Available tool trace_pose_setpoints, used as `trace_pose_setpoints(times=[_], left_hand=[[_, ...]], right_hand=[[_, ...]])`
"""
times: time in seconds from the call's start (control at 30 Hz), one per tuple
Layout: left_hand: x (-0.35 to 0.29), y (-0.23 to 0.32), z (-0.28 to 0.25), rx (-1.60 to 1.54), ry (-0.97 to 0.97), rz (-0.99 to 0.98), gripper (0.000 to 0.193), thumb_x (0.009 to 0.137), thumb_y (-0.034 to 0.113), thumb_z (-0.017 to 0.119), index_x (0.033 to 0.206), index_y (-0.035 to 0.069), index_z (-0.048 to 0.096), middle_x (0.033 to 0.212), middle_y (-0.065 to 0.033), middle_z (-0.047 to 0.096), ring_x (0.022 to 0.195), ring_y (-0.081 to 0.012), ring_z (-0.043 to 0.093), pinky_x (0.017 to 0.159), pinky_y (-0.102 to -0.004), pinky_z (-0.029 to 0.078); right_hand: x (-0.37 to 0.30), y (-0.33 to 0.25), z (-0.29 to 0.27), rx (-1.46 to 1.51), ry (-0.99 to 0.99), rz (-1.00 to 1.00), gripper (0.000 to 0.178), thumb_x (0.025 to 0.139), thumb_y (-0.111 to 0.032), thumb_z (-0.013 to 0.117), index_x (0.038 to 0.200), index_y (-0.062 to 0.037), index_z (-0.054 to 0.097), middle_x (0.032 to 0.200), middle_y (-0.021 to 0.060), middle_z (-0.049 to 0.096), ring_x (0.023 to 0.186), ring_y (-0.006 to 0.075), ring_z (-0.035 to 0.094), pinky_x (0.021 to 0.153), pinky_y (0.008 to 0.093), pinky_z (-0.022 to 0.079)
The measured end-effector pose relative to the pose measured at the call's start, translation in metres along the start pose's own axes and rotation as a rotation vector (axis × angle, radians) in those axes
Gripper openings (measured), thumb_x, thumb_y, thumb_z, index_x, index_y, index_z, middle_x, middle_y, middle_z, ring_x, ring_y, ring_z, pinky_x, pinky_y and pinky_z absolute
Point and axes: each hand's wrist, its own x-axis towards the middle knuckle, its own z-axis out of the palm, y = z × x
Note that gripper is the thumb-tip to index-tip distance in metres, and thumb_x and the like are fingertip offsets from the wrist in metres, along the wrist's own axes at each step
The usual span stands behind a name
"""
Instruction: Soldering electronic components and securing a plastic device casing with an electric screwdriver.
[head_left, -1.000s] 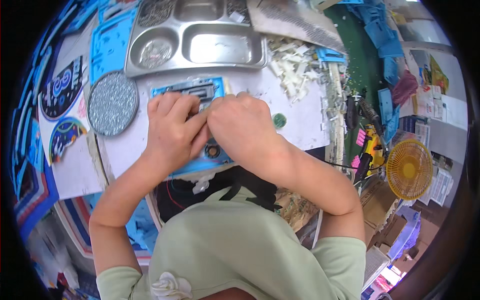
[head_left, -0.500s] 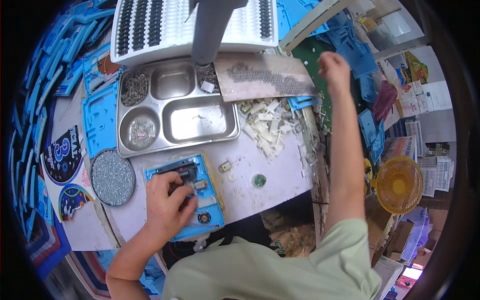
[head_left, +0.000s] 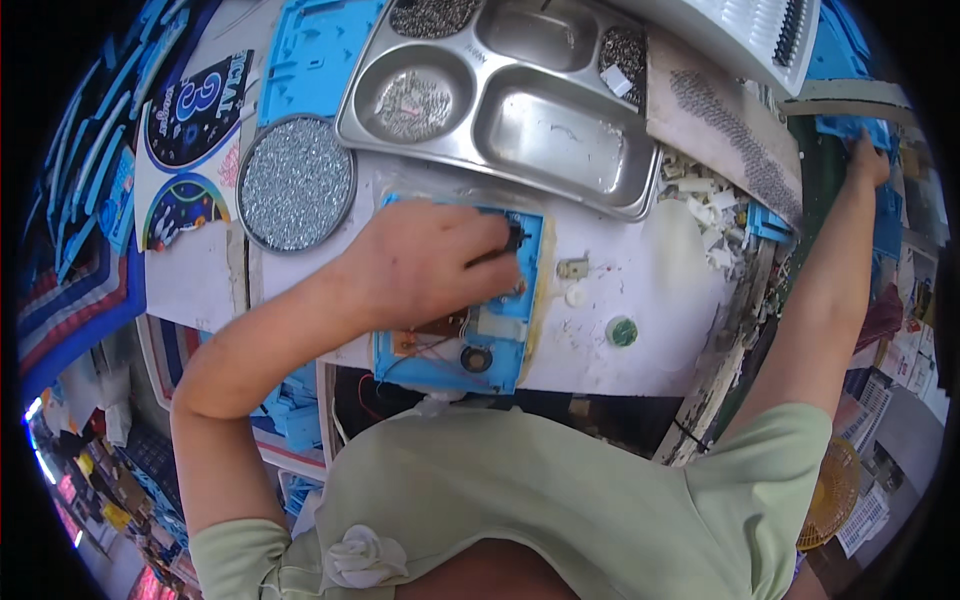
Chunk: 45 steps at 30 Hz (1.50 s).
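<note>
Head view: the left hand (head_left: 425, 265) lies flat over the upper part of a blue plastic panel (head_left: 460, 350) on the white table (head_left: 650, 320), its fingers bent down around a small dark part (head_left: 513, 238) at the panel's upper right edge; whether the grip truly pinches that part or only presses on it cannot be told. The panel's lower half shows, with a brown circuit strip (head_left: 430, 330), thin wires and a round black speaker-like disc (head_left: 474, 358). A second ago both hands were closed together over this panel; half a second ago the right arm was already lifted toward the far right, and now the right hand (head_left: 868, 160) is stretched well away, up at the right edge of the view, touching a stack of blue plastic pieces (head_left: 850, 128). Its fingers are blurred and partly hidden, so how far open that grip is, and whether it has hold of anything, cannot be told. This reads as a shift from two-handed fitting to one hand steadying the panel while the other fetches something from the side. Beyond the panel stand a steel compartment tray (head_left: 520, 110) with small metal bits in some wells, a glittery silver disc (head_left: 296, 182) to its left, loose white plastic scraps (head_left: 705, 205), and a small green round piece (head_left: 621, 331) near the table's front edge.
</note>
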Motion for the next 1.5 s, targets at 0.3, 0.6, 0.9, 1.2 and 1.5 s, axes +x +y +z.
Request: trace_pose_setpoints(times=[0.3,0.6,0.9,1.2,1.5], left_hand=[[0.026,0.013,0.008,0.123,-0.031,-0.024,0.021,0.078,0.012,0.066,0.097,0.008,0.057,0.088,-0.0075,0.059,0.078,-0.0253,0.067,0.059,-0.0375,0.054],[-0.017,0.033,-0.039,-0.266,0.34,-0.145,0.067,0.072,0.012,0.079,0.135,0.005,0.057,0.127,-0.0158,0.058,0.109,-0.0331,0.062,0.092,-0.0409,0.052],[-0.031,0.037,-0.054,-0.633,0.657,-0.61,0.039,0.084,0.012,0.074,0.118,-0.004,0.064,0.111,-0.013,0.069,0.095,-0.0235,0.068,0.082,-0.0367,0.055],[-0.069,0.066,-0.019,-1.519,0.323,-0.804,0.079,0.082,0.011,0.076,0.149,-0.004,0.038,0.127,-0.0148,0.062,0.114,-0.0214,0.062,0.097,-0.0365,0.052],[-0.06,0.059,-0.028,-1.336,0.435,-0.618,0.081,0.086,0.003,0.072,0.154,-0.002,0.029,0.124,-0.0126,0.063,0.106,-0.0144,0.063,0.084,-0.0242,0.053]], right_hand=[[-0.193,-0.095,-0.206,0.335,0.164,-0.358,0.021,0.084,0.005,0.074,0.092,0.0125,0.056,0.102,0.0219,0.065,0.086,0.0284,0.067,0.064,0.0432,0.065],[-0.506,-0.185,-0.198,0.578,-0.166,-0.179,0.037,0.088,0.006,0.068,0.124,0.0033,0.059,0.121,0.0166,0.066,0.092,0.0199,0.069,0.072,0.034,0.059],[-0.53,-0.226,-0.101,0.25,-0.906,-0.626,0.031,0.084,-0.001,0.078,0.113,0.0034,0.068,0.12,0.0089,0.065,0.107,0.0165,0.064,0.089,0.0277,0.052],[-0.595,-0.197,-0.172,0.46,-1.065,0.341,0.074,0.097,-0.005,0.063,0.156,-0.0012,0.019,0.096,0.0114,0.07,0.067,0.0093,0.06,0.054,0.0212,0.048],[-0.569,-0.177,-0.17,0.044,-0.829,-0.251,0.085,0.085,-0.012,0.079,0.155,0.0003,0.032,0.116,0.0174,0.066,0.086,0.0188,0.064,0.072,0.0288,0.053]])
